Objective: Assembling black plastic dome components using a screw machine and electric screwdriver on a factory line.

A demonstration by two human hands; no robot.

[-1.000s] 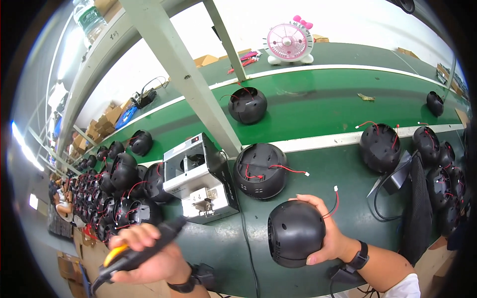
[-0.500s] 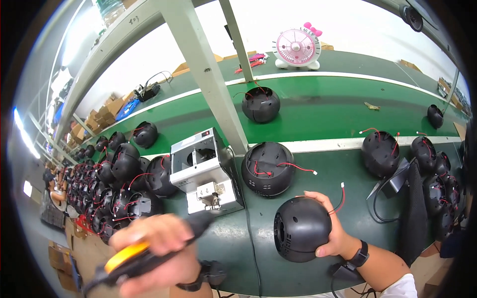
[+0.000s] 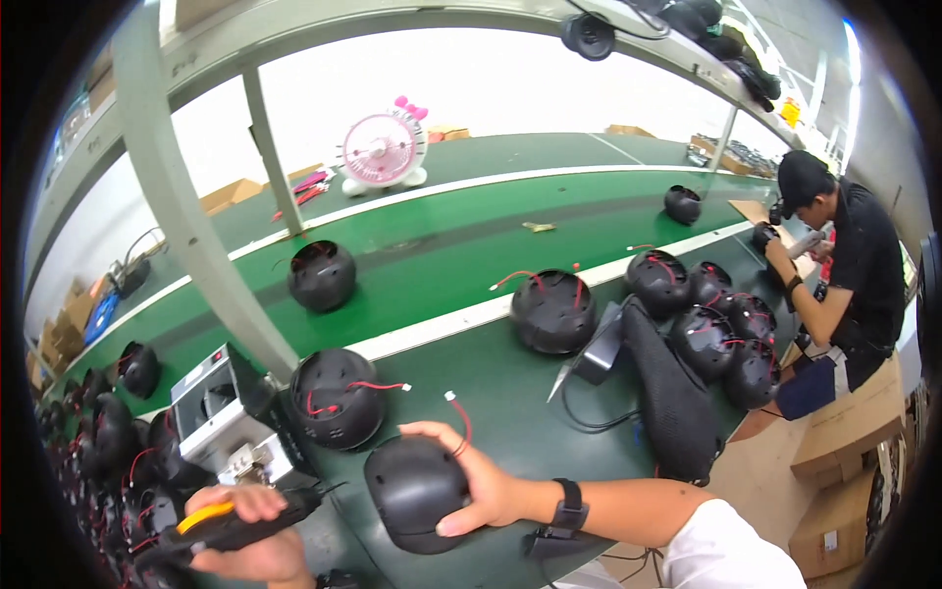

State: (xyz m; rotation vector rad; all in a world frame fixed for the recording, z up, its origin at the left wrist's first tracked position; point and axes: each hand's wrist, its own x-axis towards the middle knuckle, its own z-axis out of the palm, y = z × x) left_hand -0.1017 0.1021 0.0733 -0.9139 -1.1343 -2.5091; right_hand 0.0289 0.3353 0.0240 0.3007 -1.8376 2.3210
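1. Head view, right side: I see the right hand (image 3: 481,491) clamped on a black round shell (image 3: 417,496), fingers over its top and thumb on its front. The shell is near the bench's front edge; I can't tell whether it rests on the bench (image 3: 491,407). A red lead (image 3: 464,422) sticks up behind the fingers.
2. Head view, left side: the left hand (image 3: 257,555) is closed around a black-and-yellow hand tool (image 3: 265,525). Its thin tip has come closer to the shell and now points just beside it, seemingly not touching.
3. Head view, what changes: my picture has swung right, bringing in a co-worker (image 3: 854,270) beyond the clustered shells (image 3: 702,339). The held shell has turned, so its slotted side no longer faces me.
4. My reading: both grips are kept, and tool and shell are better placed to meet; no work at the surface shows yet.
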